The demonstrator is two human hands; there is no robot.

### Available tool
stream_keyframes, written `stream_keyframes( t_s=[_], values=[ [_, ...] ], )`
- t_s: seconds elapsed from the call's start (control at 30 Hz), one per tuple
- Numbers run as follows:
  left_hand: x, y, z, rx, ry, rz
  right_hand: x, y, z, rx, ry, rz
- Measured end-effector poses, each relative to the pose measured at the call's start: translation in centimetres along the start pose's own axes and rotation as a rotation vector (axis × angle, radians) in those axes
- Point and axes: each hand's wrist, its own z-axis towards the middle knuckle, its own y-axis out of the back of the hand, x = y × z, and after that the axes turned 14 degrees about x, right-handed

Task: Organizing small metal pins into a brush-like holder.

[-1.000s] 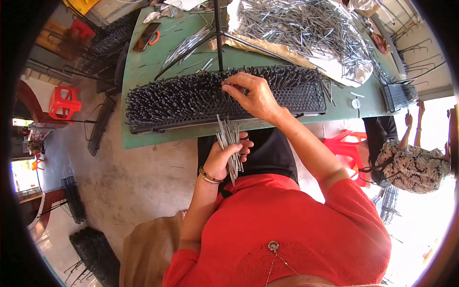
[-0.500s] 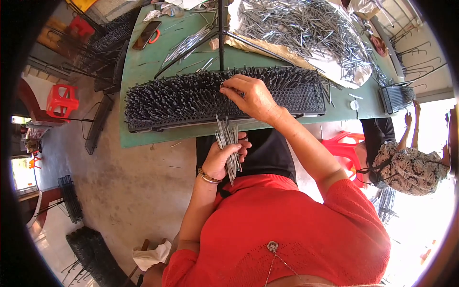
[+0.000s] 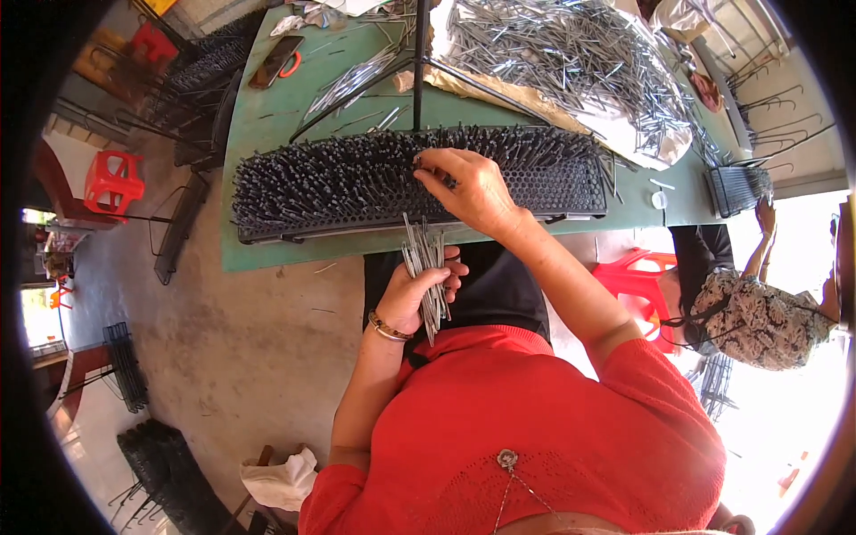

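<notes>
Rods [image 3: 434, 312] (grey) in left hand [image 3: 410, 292]

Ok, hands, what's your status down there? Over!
Left hand: holding thin metal rods. Right hand: over black bristly rack, grip unclear. Rack: densely bristled, barer toward right end. Black pole beyond, seemingly not in the way.

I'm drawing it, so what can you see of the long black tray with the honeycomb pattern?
The long black tray with the honeycomb pattern lies near the green table's front edge. Its material isn't clear. Thin dark rods with paler tips crowd its left side and back, many leaning; the honeycomb shows most at front right. A thin black metal frame rises behind it. The right hand is over its middle, close to the rods.
</notes>
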Motion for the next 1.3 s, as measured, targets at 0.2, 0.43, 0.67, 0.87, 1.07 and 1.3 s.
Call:
stream_keyframes(
  t_s=[0.2,0.43,0.67,0.87,1.07,1.3],
  values=[
    [0.1,0.1,0.0,0.006,-0.007,-0.008,0.2,-0.1,0.0,0.016,0.045,-0.028],
    [0.1,0.0,-0.1,0.019,0.004,0.004,-0.5,0.0,-0.1,0.059,0.221,-0.136],
    [0.1,0.0,-0.1,0.036,0.007,0.015,0.4,1.0,0.2,0.055,0.213,-0.157],
    [-1.4,-1.0,0.0,0.068,-0.077,0.02,1.5,2.1,-3.0,0.215,-0.294,0.452],
    [-0.8,-1.4,0.9,0.12,-0.055,0.024,1.0,1.7,-5.4,0.451,-0.565,0.831],
    [-0.2,-1.5,1.6,0.064,0.008,-0.077,0.2,3.3,-4.8,0.168,-0.541,0.797]
  ],
)
